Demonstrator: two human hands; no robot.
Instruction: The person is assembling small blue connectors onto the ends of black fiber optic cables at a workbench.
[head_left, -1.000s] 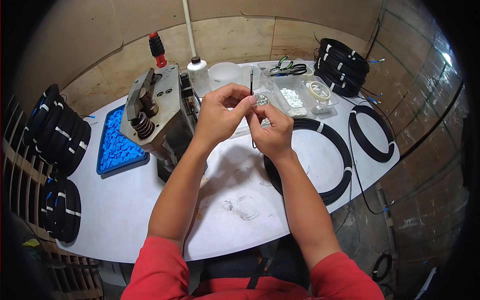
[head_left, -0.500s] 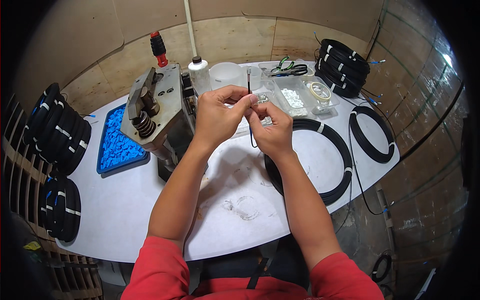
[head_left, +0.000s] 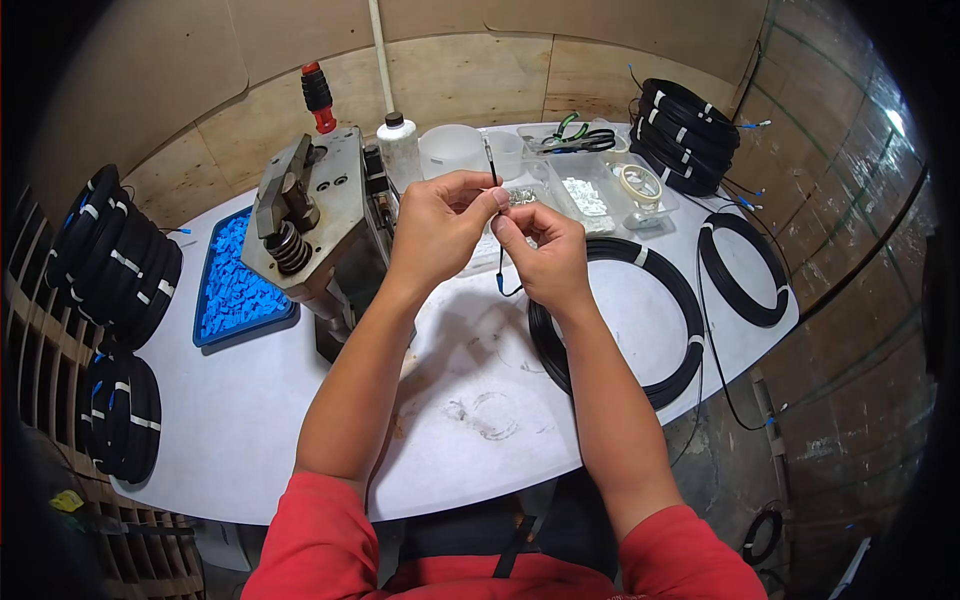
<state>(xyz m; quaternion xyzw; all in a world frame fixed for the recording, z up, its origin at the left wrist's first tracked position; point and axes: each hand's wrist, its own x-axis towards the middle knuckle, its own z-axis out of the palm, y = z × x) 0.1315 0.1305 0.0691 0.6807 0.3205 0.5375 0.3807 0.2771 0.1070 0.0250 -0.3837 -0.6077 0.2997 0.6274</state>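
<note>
My left hand and right hand both pinch a cable above the table. Just beyond, I see a clear tray holding white pieces and a tape roll; hand tools lie in a box behind. Left of the press, a blue tray holds blue clips.
</note>
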